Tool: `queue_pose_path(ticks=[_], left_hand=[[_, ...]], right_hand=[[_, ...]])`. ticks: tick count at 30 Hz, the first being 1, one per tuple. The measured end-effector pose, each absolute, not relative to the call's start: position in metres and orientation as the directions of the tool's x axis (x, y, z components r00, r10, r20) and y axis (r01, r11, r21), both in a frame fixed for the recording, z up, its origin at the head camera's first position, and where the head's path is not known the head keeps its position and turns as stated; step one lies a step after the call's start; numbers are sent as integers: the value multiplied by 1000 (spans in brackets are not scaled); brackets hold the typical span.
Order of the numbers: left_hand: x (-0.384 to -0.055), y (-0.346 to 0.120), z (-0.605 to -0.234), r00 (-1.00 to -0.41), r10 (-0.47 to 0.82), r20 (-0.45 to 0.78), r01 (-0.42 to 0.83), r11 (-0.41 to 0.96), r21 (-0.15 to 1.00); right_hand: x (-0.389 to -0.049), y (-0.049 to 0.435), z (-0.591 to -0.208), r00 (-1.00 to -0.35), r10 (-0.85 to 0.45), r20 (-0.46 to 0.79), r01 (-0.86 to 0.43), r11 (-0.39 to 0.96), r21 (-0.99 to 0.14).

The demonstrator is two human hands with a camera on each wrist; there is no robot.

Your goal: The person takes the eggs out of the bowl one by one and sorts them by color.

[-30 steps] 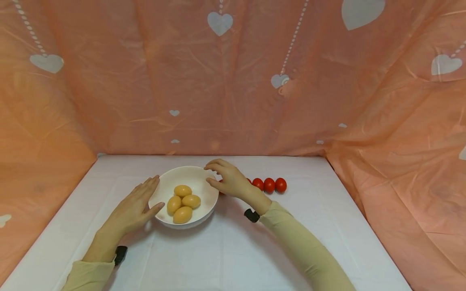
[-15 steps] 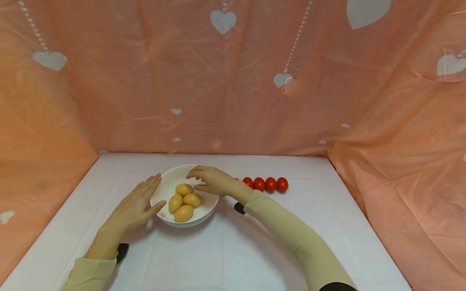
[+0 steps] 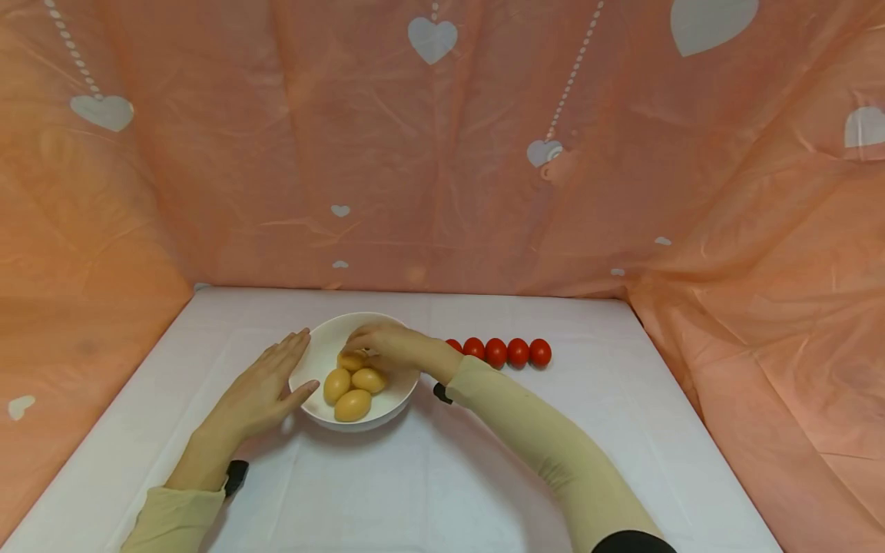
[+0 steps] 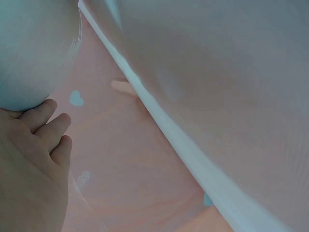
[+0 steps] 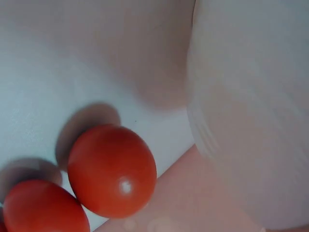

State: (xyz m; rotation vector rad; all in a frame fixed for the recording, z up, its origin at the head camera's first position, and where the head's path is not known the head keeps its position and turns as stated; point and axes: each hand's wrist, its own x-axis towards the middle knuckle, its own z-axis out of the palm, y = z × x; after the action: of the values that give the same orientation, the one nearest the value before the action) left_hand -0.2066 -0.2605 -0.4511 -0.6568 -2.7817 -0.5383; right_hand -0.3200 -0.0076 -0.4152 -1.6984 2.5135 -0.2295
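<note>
A white bowl (image 3: 313, 367) on the table holds several yellow eggs (image 3: 353, 405). My right hand (image 3: 390, 346) reaches over the bowl's right rim, fingers curled down on the farthest yellow egg (image 3: 353, 360) with the thumb at its right side. That egg is partly covered by the fingers. My left hand (image 3: 257, 392) lies against the bowl's left side with straight fingers, the thumb over the near rim. The left wrist view has the left hand (image 4: 36, 145) touching the outer wall of the bowl (image 4: 38, 53). In the right wrist view only the bowl's outside (image 5: 251, 111) shows, not the fingers.
Right of the bowl, a row of several red egg-shaped things (image 3: 495, 352) runs along the table, partly behind the right forearm. Two lie close to the bowl in the right wrist view, one a glossy red egg shape (image 5: 113, 171). An orange curtain (image 3: 442, 192) with hearts surrounds the white table (image 3: 387, 491).
My right hand has moved left from the bowl's right rim and down onto the farthest yellow egg, uncovering more of the red row. The left hand stays at the bowl.
</note>
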Motion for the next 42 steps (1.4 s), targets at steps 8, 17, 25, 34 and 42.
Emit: queue_pose_path(ticks=[8,17,25,34,42], left_hand=[[-200,-260,-456,-870,389,303,474,828,299],[-196,-258,-460,-848,387,361,494,824,277],[-198,-258,-458,-850,387,358,491,828,271],[-199,-257,-454,-848,392,356,496,825,271],[-205,-258,-448,-867,381,321,471,837,277]], right_hand=[[-315,-15,-423,-377,-922,-88,-893,387,-228],[-310,-16,-421,-400,-912,-95,-883,411,-227],[-308,-11,-417,-428,-898,-100,-866,439,-240],[-305,-4,-414,-447,-893,-49,-854,442,-274],[-305,10,-412,-493,-867,74,-825,438,-357]])
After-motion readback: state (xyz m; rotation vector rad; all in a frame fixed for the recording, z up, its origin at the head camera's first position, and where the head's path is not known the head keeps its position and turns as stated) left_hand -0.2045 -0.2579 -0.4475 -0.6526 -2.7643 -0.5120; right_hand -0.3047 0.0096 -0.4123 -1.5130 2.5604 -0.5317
